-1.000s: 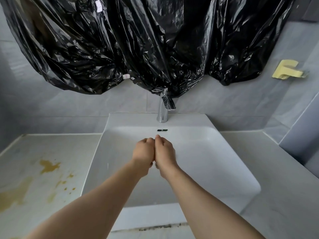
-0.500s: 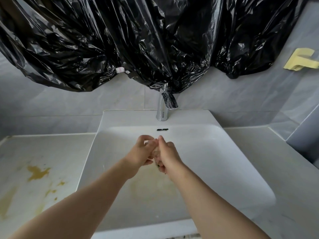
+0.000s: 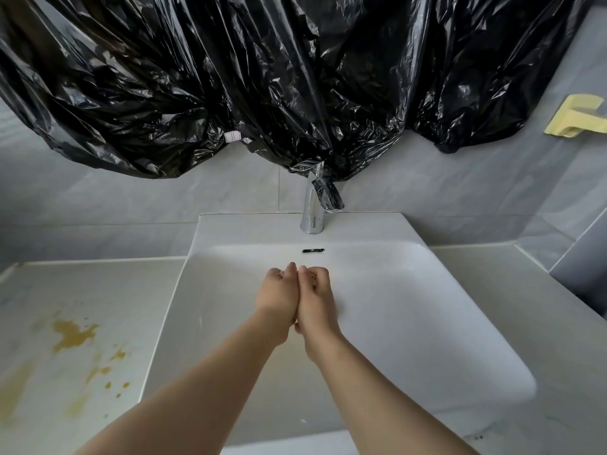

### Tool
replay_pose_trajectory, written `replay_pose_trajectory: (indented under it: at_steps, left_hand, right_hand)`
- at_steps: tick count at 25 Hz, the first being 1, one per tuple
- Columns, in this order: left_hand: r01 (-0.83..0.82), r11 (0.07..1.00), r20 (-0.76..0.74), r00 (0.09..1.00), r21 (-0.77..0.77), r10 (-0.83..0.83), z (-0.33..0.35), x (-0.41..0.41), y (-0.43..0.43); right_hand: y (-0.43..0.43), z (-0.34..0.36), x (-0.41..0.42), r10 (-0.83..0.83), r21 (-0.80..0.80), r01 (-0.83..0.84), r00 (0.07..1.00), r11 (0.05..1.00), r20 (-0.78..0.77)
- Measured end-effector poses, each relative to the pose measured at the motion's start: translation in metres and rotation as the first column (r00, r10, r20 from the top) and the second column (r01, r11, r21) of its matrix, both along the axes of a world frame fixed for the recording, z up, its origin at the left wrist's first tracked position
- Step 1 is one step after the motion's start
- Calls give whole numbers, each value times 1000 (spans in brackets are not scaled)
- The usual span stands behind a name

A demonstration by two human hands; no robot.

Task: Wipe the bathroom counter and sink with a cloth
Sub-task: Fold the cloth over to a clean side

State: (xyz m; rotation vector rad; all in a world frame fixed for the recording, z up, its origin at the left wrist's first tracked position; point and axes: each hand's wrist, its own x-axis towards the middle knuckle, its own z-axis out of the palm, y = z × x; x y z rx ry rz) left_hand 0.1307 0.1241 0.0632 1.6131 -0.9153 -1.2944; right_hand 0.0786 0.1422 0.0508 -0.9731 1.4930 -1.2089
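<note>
One white sink [image 3: 410, 307] lies mid-frame, long axis 9 to 3, with one tap [image 3: 312, 211] at its 12 edge, spout toward 6. Over the basin the left hand [image 3: 277, 295] and right hand [image 3: 317, 298] touch side by side, each closed in a fist, knuckles toward 12. The surface [image 3: 98, 284] at 8 bears yellow-brown stains [image 3: 74, 334]. One small white label [image 3: 232, 136] on the black plastic [image 3: 262, 77] is unreadable.

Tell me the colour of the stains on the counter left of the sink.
Yellowish-brown stains, clearest in the head view.
</note>
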Motion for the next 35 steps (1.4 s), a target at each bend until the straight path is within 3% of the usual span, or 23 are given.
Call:
replay_pose_trajectory:
  at_steps: [8, 12, 14, 15, 18, 20, 23, 25, 27, 28, 30, 33, 35]
  left_hand:
    - [150, 988, 8, 989, -35, -149, 2, 6, 13]
    - [278, 954, 203, 946, -111, -252, 4, 17, 17]
    - [368, 929, 307, 889, -42, -339, 4, 29, 21]
    - [408, 913, 284, 875, 7, -393, 3, 38, 23]
    - [491, 868, -24, 871, 72, -490, -4, 65, 30]
    - [413, 907, -201, 898, 78, -392, -7, 74, 37]
    - [190, 971, -385, 915, 145, -122, -8, 81, 48]
    - [110, 988, -261, 962, 104, -80, -9, 82, 57]
    - [88, 995, 82, 993, -40, -84, -11, 84, 65]
    - [95, 990, 177, 981, -105, -75, -10, 84, 71]
    - [128, 986, 161, 981, -108, -109, -4, 88, 85]
    - [230, 973, -60, 971, -18, -230, 6, 96, 111]
    - [299, 953, -8, 954, -40, -299, 6, 100, 130]
  right_hand:
    - [1, 10, -10, 53, 102, -42, 993, 994, -107]
    - [13, 19, -9, 101, 278, -109, 994, 954, 43]
    - [16, 18, -12, 196, 310, -181, 980, 933, -20]
    - [18, 19, -16, 239, 321, -204, 968, 925, -71]
    - [34, 18, -28, 299, 275, -262, 949, 925, -101]
    - [46, 17, -30, 289, 188, -282, 957, 941, -12]
    - [50, 13, -22, 138, 160, -162, 979, 974, 153]
    - [54, 13, -14, 35, 153, -72, 972, 986, 232]
    - [62, 13, -5, -33, 124, 15, 988, 992, 149]
    - [68, 13, -1, -57, 136, 43, 993, 990, 100]
    - [84, 15, 7, -34, 174, 17, 995, 985, 96]
    - [113, 12, 11, 68, 127, -83, 991, 988, 119]
    - [137, 7, 8, 72, 69, -79, 992, 994, 101]
